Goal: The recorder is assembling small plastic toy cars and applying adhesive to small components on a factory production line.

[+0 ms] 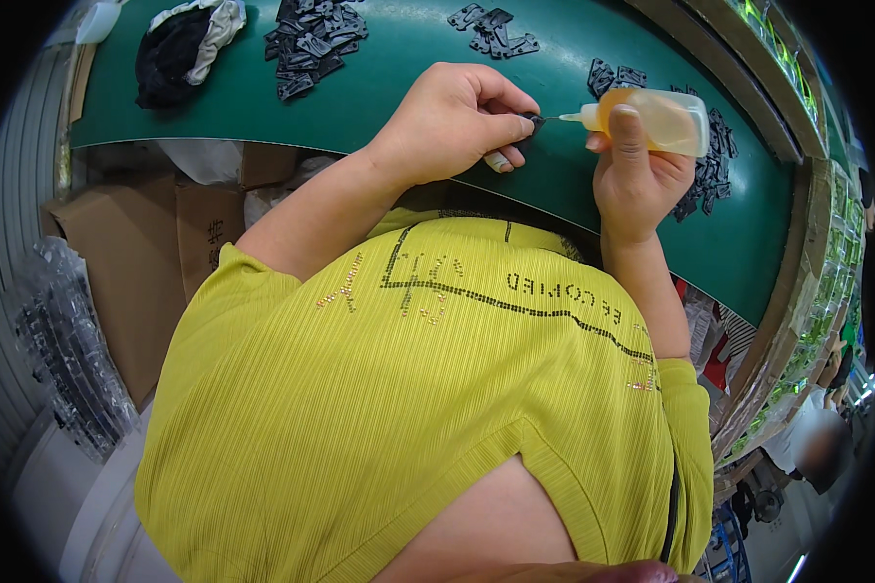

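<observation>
Between thumb and fingers, my left hand [457, 121] pinches a small black plastic part [532, 120] above the front edge of the green table. My right hand [640, 175] grips a clear squeeze bottle [685, 121] of amber liquid, tipped on its side. Its thin needle tip [551, 119] points left and meets, or nearly meets, the black part; contact is too small to tell. Past the bottle lies a pile of black parts [717, 160], partly hidden by my right hand and the bottle. A few more black parts [612, 76] lie just beyond the bottle.
On the green table [408, 49] are a large heap of black parts [313, 44], a smaller group [496, 34] and a black-and-white cloth bundle [185, 49]. A wooden ledge [719, 73] borders the right. Cardboard boxes [126, 262] stand below at left. Another person [817, 442] is far right.
</observation>
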Tool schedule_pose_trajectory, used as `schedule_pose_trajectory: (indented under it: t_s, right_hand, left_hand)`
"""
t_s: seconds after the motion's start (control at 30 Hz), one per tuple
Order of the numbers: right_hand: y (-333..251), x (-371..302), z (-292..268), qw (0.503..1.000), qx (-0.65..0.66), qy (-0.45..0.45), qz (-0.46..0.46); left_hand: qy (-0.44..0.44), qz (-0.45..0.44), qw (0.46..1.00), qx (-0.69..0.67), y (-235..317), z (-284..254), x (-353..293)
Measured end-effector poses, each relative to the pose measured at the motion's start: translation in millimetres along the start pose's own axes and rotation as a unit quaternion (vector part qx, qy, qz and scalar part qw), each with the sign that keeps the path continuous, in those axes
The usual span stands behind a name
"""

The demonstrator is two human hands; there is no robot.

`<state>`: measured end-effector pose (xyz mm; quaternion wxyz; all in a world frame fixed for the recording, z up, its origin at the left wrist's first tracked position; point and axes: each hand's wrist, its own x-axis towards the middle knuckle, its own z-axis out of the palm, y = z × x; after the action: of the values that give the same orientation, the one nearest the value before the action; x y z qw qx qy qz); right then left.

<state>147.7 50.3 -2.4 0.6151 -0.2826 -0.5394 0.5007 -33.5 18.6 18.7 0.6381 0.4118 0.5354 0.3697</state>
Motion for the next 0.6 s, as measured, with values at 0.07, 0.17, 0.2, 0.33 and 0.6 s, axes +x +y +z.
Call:
schedule_pose_trajectory:
  t_s: [0.07,0.17,0.2,0.33,0.6]
  right_hand:
    - [0.6,1.7,-4.0,0.999,0.031,0.002,0.005]
    - [0.2,0.8,-4.4,0.997,0.078,0.004,0.022]
    - [-0.3,-0.4,-4.0,0.995,0.093,0.005,0.034]
    - [-1.9,-4.7,-7.1,0.995,0.063,-0.049,0.055]
    - [-6.6,-5.8,5.0,0.995,0.041,-0.064,0.066]
  left_hand:
    - [0.002,-0.001,1.000,-0.005,-0.3,-0.6,0.2]
    - [0.006,-0.001,1.000,-0.021,-1.4,-1.7,1.0]
    - [0.007,-0.002,1.000,-0.021,-1.3,-1.9,1.3]
    - [0.004,-0.006,1.000,-0.029,1.5,-1.5,1.4]
    - [0.003,-0.010,1.000,-0.021,1.3,-1.3,2.2]
